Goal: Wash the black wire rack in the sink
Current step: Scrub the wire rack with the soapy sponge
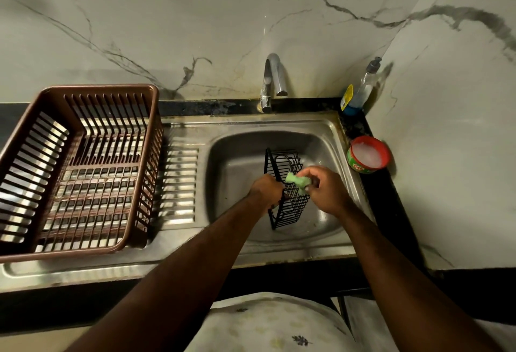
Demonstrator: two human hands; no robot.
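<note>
Marble wall (223, 16) backs the steel sink (237, 184), with a brown drainer basket (83, 94) at its left. In the basin the black wire rack (282, 161) stands on edge. Our left hand (266, 188) grips its left side, and our right hand (326, 186) pinches a green sponge (297, 179) against the wires. We judge this the scrubbing step. Next we should turn the rack to fresh faces, then rinse under the tap (275, 77).

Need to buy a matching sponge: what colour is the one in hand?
The sponge is light green; head view shows it.
</note>
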